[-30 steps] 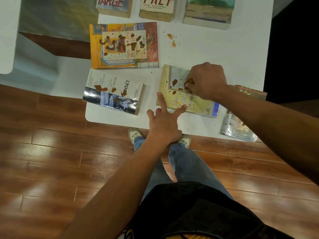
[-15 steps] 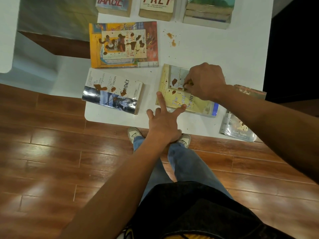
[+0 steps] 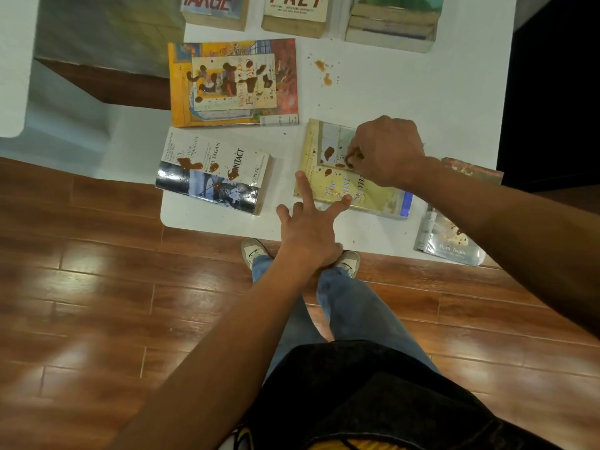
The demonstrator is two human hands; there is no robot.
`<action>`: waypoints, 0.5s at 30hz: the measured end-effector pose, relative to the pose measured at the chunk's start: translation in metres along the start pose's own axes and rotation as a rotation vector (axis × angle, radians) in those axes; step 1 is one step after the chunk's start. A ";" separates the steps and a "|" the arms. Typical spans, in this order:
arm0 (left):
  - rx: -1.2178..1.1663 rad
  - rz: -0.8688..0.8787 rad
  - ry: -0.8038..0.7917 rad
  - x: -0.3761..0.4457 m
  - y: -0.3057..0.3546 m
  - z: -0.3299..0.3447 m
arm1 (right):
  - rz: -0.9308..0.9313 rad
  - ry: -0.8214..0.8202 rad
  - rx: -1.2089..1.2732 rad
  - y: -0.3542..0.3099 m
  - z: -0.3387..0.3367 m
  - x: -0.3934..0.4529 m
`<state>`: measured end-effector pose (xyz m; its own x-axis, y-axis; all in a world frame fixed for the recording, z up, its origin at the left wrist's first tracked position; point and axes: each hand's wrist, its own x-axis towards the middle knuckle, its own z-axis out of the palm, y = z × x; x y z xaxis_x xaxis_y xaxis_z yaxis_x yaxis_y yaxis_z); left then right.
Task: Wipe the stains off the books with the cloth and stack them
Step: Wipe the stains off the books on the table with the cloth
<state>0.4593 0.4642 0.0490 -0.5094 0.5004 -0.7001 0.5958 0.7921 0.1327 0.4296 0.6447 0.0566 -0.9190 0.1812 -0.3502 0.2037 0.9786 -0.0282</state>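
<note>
From the head camera, looking straight down: a white surface (image 3: 406,102) carries several stained books. The pale yellow book (image 3: 344,186) lies flat near the front edge, brown blotches on its upper half. The left hand (image 3: 308,227) rests at its near-left corner with fingers straight and splayed — the index finger lies along the book's left edge, the thumb presses on its lower cover. The right hand (image 3: 386,151) sits on top of the book's upper right part, fingers curled under into a fist beside the blotches; something small and brownish shows at the fingertips, but whether it is the cloth I cannot tell, and no cloth is plainly visible anywhere.

Left of the yellow book, apart from it, lies the white paperback (image 3: 214,170) with dark stains across its middle, slightly tilted. Behind that is a large orange picture book (image 3: 233,82), heavily spotted. A grey book (image 3: 451,241) marked "Mark Twain" overhangs the front edge at the right, partly hidden by the right forearm. Along the far edge stand two thick paperbacks (image 3: 293,14) and a stack of books (image 3: 394,24) — all cut off by the frame. Orange smears (image 3: 324,73) mark the bare surface between them. Below, jeans and pale shoes stand on a wooden floor (image 3: 97,287).
</note>
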 end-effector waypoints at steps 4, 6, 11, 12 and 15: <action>-0.001 -0.001 0.011 0.000 0.000 0.001 | 0.032 0.018 0.045 0.004 0.001 -0.001; -0.001 0.004 0.013 0.000 -0.001 0.002 | 0.005 -0.014 0.062 0.005 0.000 -0.003; -0.002 0.001 0.006 0.000 0.000 0.002 | 0.082 0.031 0.052 0.010 0.002 -0.002; 0.003 0.001 0.003 0.000 0.000 0.002 | 0.043 0.017 0.055 0.009 0.005 -0.005; 0.002 0.005 0.003 -0.001 -0.001 0.001 | 0.046 0.005 0.050 0.009 0.007 -0.006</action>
<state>0.4599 0.4630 0.0485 -0.5080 0.5052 -0.6976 0.5998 0.7887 0.1344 0.4393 0.6521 0.0522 -0.9100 0.2265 -0.3472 0.2622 0.9632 -0.0590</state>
